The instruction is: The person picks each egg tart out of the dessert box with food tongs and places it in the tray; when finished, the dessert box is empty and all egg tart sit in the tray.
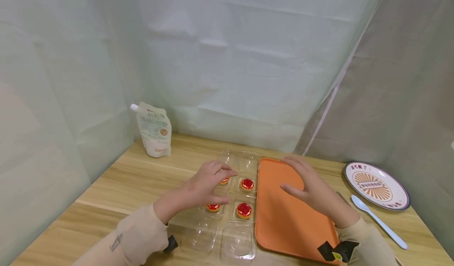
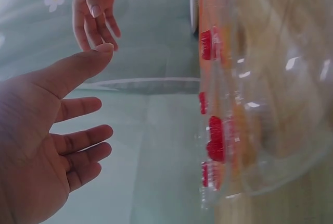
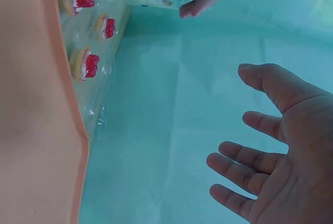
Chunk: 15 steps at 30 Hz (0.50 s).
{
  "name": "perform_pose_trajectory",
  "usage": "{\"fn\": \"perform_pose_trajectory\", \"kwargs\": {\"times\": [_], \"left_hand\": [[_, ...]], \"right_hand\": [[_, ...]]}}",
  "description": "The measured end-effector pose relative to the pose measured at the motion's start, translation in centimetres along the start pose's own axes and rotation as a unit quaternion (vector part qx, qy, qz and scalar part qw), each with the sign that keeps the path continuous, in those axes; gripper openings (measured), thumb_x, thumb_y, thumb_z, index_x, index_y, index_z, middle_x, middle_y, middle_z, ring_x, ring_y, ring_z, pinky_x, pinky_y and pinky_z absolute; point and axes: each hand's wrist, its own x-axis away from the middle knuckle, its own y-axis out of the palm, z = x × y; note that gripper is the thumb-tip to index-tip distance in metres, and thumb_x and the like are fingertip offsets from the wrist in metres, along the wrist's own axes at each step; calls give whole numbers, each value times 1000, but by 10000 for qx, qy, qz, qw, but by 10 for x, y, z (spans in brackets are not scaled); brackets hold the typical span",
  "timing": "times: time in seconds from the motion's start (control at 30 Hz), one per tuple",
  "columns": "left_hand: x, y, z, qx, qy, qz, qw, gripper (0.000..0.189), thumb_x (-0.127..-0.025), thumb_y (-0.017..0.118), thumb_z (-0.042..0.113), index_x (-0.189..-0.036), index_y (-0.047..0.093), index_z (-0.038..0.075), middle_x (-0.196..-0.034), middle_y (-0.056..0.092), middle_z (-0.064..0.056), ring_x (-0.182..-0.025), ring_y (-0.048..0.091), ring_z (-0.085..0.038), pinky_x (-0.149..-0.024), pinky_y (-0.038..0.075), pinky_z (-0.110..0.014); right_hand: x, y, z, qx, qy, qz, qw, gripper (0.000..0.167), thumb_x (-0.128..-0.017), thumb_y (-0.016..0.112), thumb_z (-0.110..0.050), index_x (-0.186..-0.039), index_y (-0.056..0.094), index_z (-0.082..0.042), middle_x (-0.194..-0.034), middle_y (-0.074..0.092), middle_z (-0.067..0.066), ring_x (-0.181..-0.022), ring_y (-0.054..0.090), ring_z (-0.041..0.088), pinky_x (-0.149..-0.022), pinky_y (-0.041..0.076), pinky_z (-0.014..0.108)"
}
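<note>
My left hand (image 1: 203, 185) hovers above the clear plastic boxes (image 1: 239, 242), its thumb and fingers spread apart with nothing between them. Several small tarts with a glossy red topping sit in the boxes' compartments; one tart (image 1: 244, 210) is in plain view, while another tart (image 1: 213, 207) is partly covered by my left hand. Over the orange tray (image 1: 280, 222) floats my right hand (image 1: 315, 187), fingers loosely extended and holding nothing. From the right wrist view, red-topped tarts (image 3: 87, 65) show white cream under the topping. Both palms face each other, well apart.
A white spouted pouch (image 1: 154, 130) stands at the back left of the wooden table. On the right lie a patterned plate (image 1: 376, 185) and a light blue spoon (image 1: 381, 220); a thin utensil lies partly behind my right wrist. Fabric curtains (image 1: 248, 61) enclose the table.
</note>
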Motion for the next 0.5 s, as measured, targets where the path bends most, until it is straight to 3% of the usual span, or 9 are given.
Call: {"fn": "perform_pose_trajectory", "kwargs": {"times": [0.33, 0.43, 0.5], "left_hand": [[4, 12, 2, 54, -214, -462, 9987, 68, -74, 81, 36, -132, 56, 10, -125, 56, -8, -120, 48, -25, -104, 40, -46], [5, 17, 2, 146, -355, -653, 9971, 69, -75, 81, 37, -133, 54, 12, -126, 55, -7, -122, 47, -26, -105, 40, -46], [6, 20, 2, 213, -447, -789, 9956, 69, -75, 80, 38, -134, 54, 14, -128, 54, -7, -122, 46, -26, -106, 40, -46]], "right_hand": [[38, 0, 1, 728, -366, 619, 9948, 70, -78, 79, -16, -140, 46, -15, -136, 54, 7, -121, 55, 28, -89, 51, 48], [49, 1, 4, 781, -329, 733, 9937, 72, -76, 81, -15, -139, 48, -17, -135, 56, 6, -119, 55, 27, -96, 47, 27], [56, 2, 6, 812, -243, 812, 9931, 72, -74, 82, -16, -138, 49, -18, -134, 56, 5, -119, 55, 26, -100, 37, 13]]}}
